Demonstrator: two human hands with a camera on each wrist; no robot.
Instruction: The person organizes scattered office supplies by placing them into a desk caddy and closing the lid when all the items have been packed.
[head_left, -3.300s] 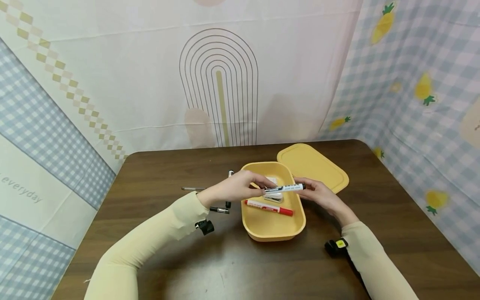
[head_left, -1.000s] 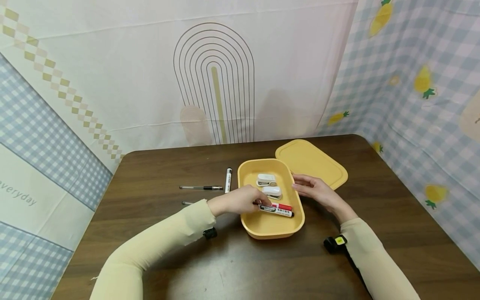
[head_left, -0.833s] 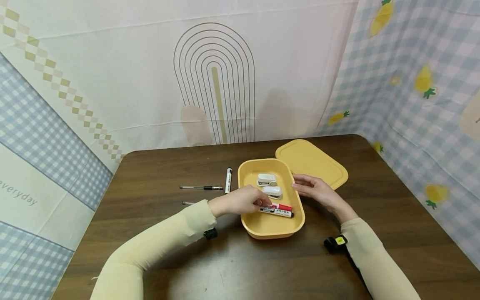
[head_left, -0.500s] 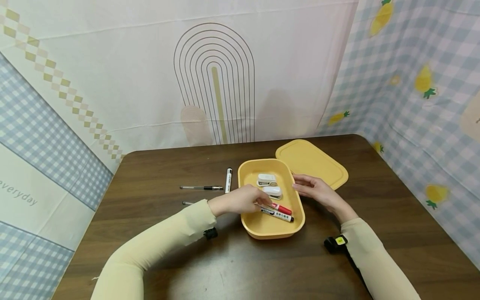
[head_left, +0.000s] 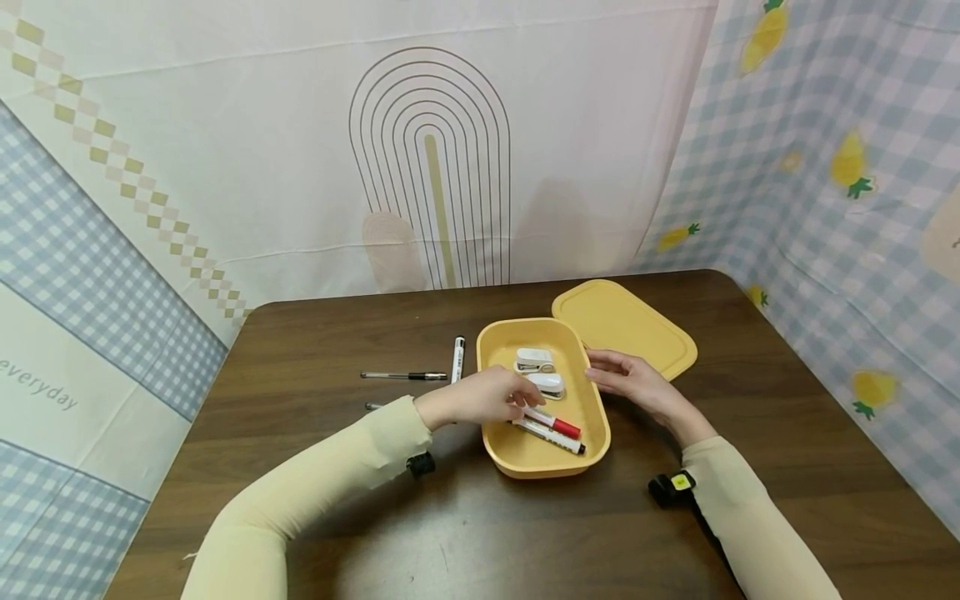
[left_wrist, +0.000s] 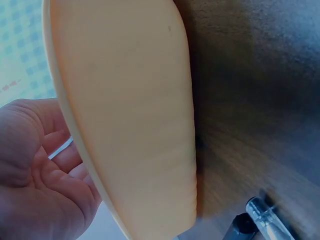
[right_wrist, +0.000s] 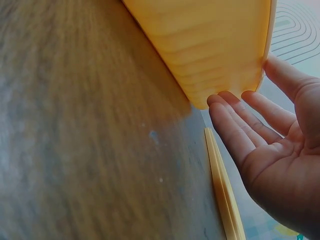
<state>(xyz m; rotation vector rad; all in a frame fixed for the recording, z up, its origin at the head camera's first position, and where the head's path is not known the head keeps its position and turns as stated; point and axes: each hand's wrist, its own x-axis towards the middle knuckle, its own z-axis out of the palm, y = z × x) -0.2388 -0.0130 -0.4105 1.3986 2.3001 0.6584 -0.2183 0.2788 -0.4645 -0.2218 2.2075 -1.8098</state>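
Note:
My left hand (head_left: 487, 395) reaches over the left rim of a yellow plastic box (head_left: 543, 468), fingertips at the near ends of a red-capped marker (head_left: 558, 425) and a black-capped whiteboard marker (head_left: 558, 440). Those ends are hidden by the hand, and I cannot tell whether the fingers pinch either one. In the left wrist view, the box wall (left_wrist: 130, 120) covers the fingertips. My right hand (head_left: 637, 383) steadies the box from the right, its thumb at the rim and its fingers extended against the outer wall. Two white mini staplers (head_left: 533, 357) lie farther back inside the box.
A yellow lid (head_left: 626, 325) lies behind the box to the right. Left of the box are another whiteboard marker (head_left: 458, 358), a black-capped pen (head_left: 405, 376) and a second pen (head_left: 373, 407) partly under the left arm. A patterned cloth (head_left: 285, 167) hangs behind the table.
The left hand has brought the black-capped marker down into the box beside the red one. Since then both markers have swung, their capped ends shifting toward the near side. The right hand stays at the box.

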